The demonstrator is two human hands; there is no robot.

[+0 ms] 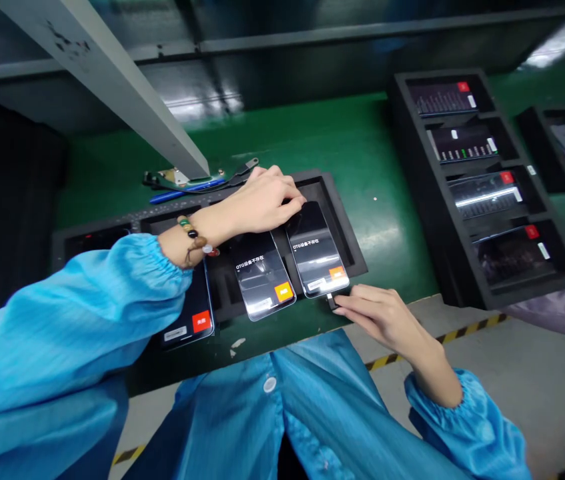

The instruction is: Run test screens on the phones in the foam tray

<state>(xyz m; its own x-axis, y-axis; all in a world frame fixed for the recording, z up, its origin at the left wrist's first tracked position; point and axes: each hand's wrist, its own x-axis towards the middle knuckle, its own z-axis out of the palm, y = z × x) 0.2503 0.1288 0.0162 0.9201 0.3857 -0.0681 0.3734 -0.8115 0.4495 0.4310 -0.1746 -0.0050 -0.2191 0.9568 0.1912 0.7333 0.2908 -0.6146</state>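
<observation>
While the curled left hand (268, 200) touches one of two "OTG" phones (316, 255), right hand (385, 315) pinches one plug (331, 303).

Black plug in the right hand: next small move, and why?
I'd probably ease the plug straight into the phone: the right hand pinches it at the bottom edge, pale tip showing, left hand near the top, and the screen reports no OTG device. Seating depth unclear.

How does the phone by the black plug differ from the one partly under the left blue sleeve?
The plug phone has an orange on-screen square; the sleeve phone has a red one. The sleeve phone is partly covered; the plug phone is mostly in view. Both have dark screens and a pale strip near the bottom.
</observation>
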